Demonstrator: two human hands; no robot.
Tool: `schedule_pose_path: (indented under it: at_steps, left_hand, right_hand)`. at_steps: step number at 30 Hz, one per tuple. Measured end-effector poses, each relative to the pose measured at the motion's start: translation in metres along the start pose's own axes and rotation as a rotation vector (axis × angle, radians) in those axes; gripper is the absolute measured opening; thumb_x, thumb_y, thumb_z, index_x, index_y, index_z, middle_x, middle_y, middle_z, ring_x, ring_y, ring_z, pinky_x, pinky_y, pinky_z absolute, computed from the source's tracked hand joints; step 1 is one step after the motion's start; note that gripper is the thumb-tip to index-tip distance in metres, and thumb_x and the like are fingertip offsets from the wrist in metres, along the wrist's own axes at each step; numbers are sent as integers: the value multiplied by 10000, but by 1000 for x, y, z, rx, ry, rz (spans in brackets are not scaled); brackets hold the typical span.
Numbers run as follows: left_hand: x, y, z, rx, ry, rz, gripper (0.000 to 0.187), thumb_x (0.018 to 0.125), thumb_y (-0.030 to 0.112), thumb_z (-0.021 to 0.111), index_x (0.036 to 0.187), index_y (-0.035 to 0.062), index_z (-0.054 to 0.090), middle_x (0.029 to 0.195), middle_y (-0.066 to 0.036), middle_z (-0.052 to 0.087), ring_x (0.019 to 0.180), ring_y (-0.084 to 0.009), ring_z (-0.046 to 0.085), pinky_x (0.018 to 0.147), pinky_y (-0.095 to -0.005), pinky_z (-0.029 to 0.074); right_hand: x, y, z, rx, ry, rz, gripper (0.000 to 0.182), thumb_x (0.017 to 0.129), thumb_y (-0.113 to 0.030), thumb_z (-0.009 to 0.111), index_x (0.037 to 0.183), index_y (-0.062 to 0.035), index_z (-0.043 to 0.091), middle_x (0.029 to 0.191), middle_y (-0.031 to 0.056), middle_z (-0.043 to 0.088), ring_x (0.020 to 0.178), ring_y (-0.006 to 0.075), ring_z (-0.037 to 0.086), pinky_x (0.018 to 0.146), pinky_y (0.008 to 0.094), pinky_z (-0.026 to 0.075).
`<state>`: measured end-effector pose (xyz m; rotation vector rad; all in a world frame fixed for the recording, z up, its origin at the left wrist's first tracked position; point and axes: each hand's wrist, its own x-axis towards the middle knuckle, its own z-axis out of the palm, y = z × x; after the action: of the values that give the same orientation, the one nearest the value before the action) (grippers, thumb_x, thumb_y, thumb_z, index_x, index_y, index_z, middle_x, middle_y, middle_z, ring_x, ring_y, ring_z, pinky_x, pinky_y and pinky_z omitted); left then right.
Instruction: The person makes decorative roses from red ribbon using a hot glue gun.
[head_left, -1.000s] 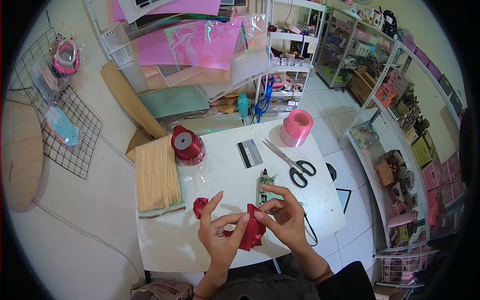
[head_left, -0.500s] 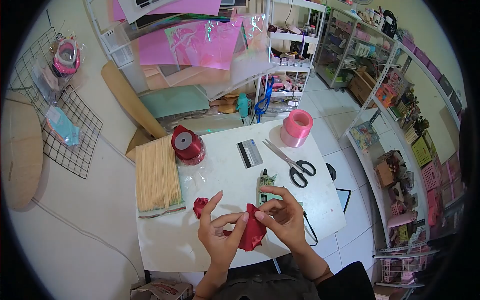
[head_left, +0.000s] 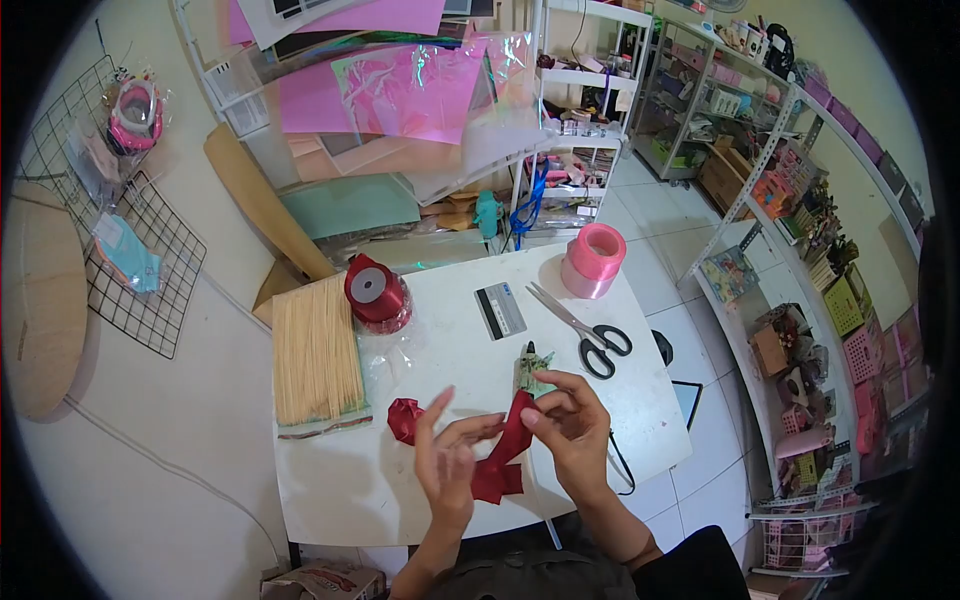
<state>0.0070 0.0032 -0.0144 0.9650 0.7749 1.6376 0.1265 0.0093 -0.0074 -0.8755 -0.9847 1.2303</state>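
A strip of dark red satin ribbon (head_left: pixel 515 432) is pinched at its upper end between the thumb and fingers of my right hand (head_left: pixel 578 440). Lower down, more red ribbon (head_left: pixel 497 483) spreads out over the front of the table. My left hand (head_left: pixel 447 470) is just left of the strip, its fingers stretched apart, one fingertip close to the ribbon's edge. Beyond that hand lies a small folded red ribbon piece (head_left: pixel 404 420). A pale green glue gun (head_left: pixel 532 368) lies behind my right hand, which partly hides it.
On the white table (head_left: pixel 330 490) are a pack of wooden sticks (head_left: pixel 317 355), a red ribbon spool (head_left: pixel 380 295), a grey card (head_left: pixel 499 311), black-handled scissors (head_left: pixel 590 335) and pink ribbon rolls (head_left: pixel 594 262). Loaded shelves (head_left: pixel 800 330) stand to the right; a wire grid (head_left: pixel 150 270) hangs left.
My left hand has let go of the ribbon and opened beside it. The ribbon, bunched between both hands before, now hangs longer from my right hand, which has risen slightly.
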Motion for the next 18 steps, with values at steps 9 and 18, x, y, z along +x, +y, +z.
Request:
schedule_pose_path:
  at_steps: [9, 18]
  left_hand:
    - [-18, -35, 3, -12, 47, -283, 244, 723, -33, 575, 952, -41, 494, 887, -107, 569, 811, -155, 549, 725, -278, 448]
    - [-5, -36, -13, -194, 155, -231, 125, 747, -30, 510, 870, -26, 528, 841, -103, 573, 732, -161, 563, 666, -293, 463]
  right_hand:
    - [1, 19, 4, 97, 232, -61, 342, 755, 2, 569, 1071, -8, 438, 758, 31, 566, 695, 57, 506, 637, 188, 390]
    - [-2, 23, -58, -836, -20, -234, 569, 584, -35, 585, 1125, -41, 409, 939, 148, 514, 853, 244, 519, 760, 317, 398]
